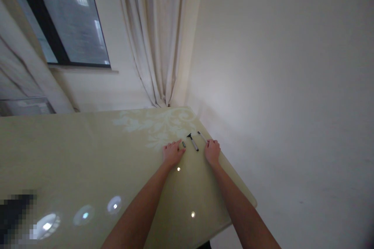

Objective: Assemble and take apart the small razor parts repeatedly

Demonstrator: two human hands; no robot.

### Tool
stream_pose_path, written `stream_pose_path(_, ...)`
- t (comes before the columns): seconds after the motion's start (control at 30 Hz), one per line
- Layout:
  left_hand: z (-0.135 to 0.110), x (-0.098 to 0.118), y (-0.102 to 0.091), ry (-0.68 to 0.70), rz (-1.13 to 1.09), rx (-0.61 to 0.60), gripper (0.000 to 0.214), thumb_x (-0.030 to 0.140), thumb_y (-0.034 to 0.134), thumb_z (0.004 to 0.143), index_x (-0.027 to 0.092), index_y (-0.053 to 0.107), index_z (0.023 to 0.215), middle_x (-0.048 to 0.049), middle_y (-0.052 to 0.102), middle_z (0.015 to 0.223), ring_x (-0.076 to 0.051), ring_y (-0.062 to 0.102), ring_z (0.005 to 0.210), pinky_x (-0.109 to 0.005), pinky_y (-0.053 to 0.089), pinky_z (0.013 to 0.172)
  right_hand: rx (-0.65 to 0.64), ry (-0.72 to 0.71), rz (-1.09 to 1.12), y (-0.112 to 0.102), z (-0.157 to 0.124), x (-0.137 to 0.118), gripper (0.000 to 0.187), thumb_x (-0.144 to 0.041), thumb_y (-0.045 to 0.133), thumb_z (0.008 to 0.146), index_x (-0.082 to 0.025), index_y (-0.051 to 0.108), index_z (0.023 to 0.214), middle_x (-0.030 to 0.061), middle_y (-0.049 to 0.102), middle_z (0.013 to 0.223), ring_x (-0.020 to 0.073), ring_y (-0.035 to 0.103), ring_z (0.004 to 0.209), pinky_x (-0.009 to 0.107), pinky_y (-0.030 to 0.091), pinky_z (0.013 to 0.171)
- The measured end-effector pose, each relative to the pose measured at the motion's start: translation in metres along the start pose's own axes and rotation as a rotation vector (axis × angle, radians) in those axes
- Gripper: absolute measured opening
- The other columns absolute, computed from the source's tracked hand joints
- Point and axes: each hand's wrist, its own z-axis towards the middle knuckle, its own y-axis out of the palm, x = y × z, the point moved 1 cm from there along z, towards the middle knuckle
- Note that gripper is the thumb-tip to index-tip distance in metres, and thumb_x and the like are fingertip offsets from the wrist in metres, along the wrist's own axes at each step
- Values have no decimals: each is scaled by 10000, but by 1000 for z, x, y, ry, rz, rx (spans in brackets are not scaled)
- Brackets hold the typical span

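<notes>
My left hand [173, 153] rests on the table, thumb and index finger apart, with nothing held between them. Just at its fingertips lies a small dark cylinder [184, 144], too small to name for certain. A razor [193, 143] with a grey-and-black handle lies between my two hands, its head pointing away from me. On the right, the curled fingers of my right hand [213, 151] hold the near end of a slim white pen-like stick [202, 137] with a dark far tip. That near end is hidden by my fingers.
The glossy pale-green table [87, 151] carries a white leaf pattern and lamp reflections. A plain wall [280, 85] runs along its right side. Behind stand a beige curtain [157, 35] and a dark-framed window [73, 15]. A blurred dark shape [13, 214] lies at lower left.
</notes>
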Motion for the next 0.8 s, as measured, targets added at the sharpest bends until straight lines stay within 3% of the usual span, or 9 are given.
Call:
stream_pose_path(0.17,-21,-8,-4,61,-123,-32,526,385,637,885,212,605,1380,-69,742,1068,-263,634,1087,-416,378,997,-4,-15,15,-3,0,0,270,-160,513,982,-130,716,1157,170,645,1132,282,594,1075,331,408,853)
stream_pose_path(0.4,-70,-11,-14,163,-280,-85,182,333,615,872,192,711,935,-44,736,868,-204,657,840,-353,447,874,2,-45,44,-3,2,1,273,-146,518,958,-108,723,1135,173,670,1100,284,610,1046,335,416,875)
stream_pose_path(0.53,-91,-14,-19,166,-429,-106,208,352,585,877,184,705,855,-35,706,783,-178,616,727,-292,458,707,12,-60,67,-3,3,1,283,-131,514,943,-101,724,1131,176,678,1092,274,611,1023,326,411,892)
stream_pose_path(0.8,-101,-27,-23,34,-818,28,355,521,607,859,172,649,812,-19,652,747,-173,584,708,-283,445,671,38,-56,101,-8,4,0,284,-146,533,915,-89,723,1117,174,675,1051,272,603,998,326,411,883)
